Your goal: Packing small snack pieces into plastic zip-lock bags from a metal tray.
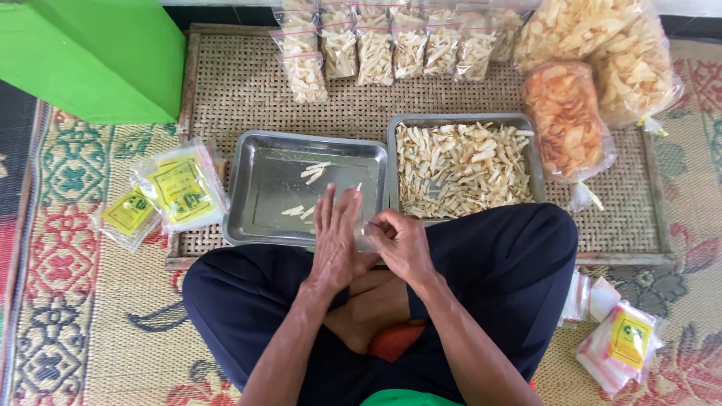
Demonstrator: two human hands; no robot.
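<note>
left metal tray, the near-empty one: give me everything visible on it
The left metal tray is a shallow rectangular pan, dull silver with rounded corners and a rolled rim. It lies flat on the woven mat, its right edge against the full tray. A few pale chip sticks lie scattered inside. The left hand covers its near right corner.

far centre: row of small clear filled bags [376,41] | far right: large clear bags of pale chips [602,45], one of orange chips [565,120] | left: clear bags with yellow labels [180,188] | near right: more yellow-labelled bags [620,342] | hands: clear bag [359,225] held by left hand [335,240] and right hand [402,244]
</note>
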